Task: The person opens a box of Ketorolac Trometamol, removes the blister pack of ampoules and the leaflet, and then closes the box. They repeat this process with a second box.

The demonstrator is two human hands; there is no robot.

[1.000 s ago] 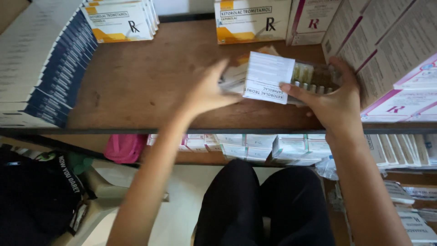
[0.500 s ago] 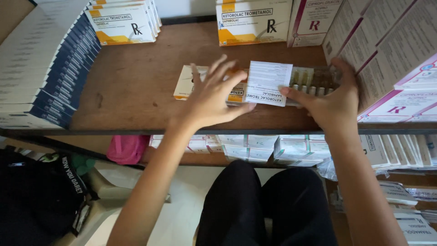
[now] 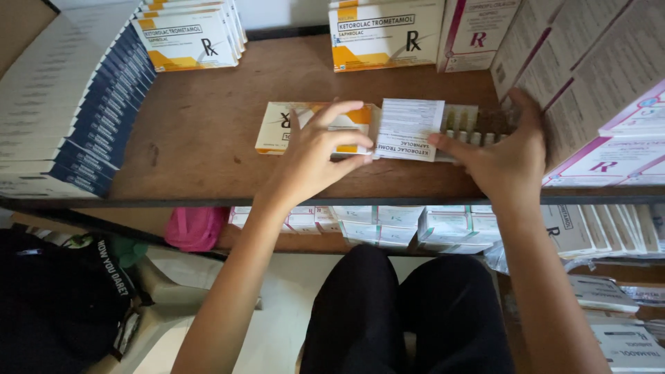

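— While the left hand rests with spread fingers on the flat white and yellow box, where is the tray?
— The tray of small vials lies on the wooden surface, long axis sideways, between both hands. The right hand is nearer, its grip open, fingers against the tray's end. A folded leaflet covers its left part.

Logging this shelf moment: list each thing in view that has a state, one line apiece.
left hand: fingers spread, pressing flat carton
flat carton: lying flat on shelf, end flap open
leaflet: folded, lying over tray
ampoule tray: pulled out of carton, partly covered
right hand: resting on tray end
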